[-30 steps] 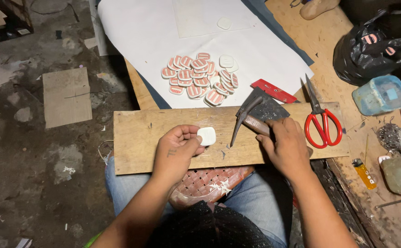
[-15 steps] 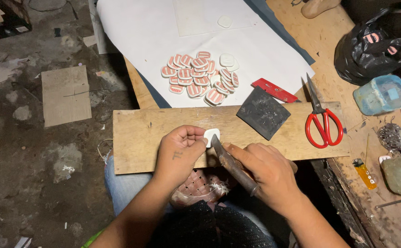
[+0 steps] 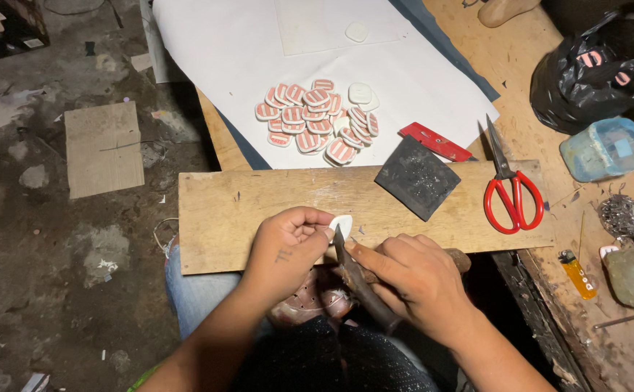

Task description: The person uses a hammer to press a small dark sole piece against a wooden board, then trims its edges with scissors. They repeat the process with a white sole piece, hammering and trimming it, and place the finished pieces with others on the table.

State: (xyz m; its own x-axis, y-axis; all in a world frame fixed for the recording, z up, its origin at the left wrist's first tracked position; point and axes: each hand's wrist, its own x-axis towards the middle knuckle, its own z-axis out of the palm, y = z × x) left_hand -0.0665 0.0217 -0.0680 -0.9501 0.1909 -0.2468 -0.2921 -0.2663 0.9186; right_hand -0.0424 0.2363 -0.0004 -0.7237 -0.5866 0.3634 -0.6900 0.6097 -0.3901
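Now I'm pressing a small white piece (image 3: pixel 342 223) down on the near edge of the plank (image 3: pixel 259 210) w/ my left hand (image 3: pixel 286 247), fingers curled shut over its left side, thumb and forefinger pinching it flat. My right hand (image 3: pixel 410 279) is closed round a dark-handled blade (image 3: pixel 347 258); the tip is touching the piece's right edge, just beside my left fingertips.

What's changed: a sec ago the right hand was up at the dark pad (image 3: pixel 417 177), tool resting on it, well apart from the piece. Half a sec ago it was already swinging down toward the left hand. Now the pad is lying bare on the plank and the blade is sitting at the piece. So I'm reading this as touch-up at the pad over and trimming of the white edge getting under way, tho I can't tell if the blade is actually biting yet. Left hand hasn't shifted; piece is staying in the same spot.

Other bits: a heap of red-striped white pieces (image 3: pixel 317 116) is lying on white paper (image 3: pixel 215 51) beyond the plank, a couple of plain white ones at its right. Red cutter (image 3: pixel 437 142) is lying near the pad, red scissors (image 3: pixel 509 192) on the plank's right end. On the bench (image 3: pixel 520 65) further right: black bag (image 3: pixel 593 72), blue tub (image 3: pixel 607 149), yellow lighter (image 3: pixel 577 274). Floor (image 3: pixel 41 254) to the left is dusty, w/ a cardboard scrap.
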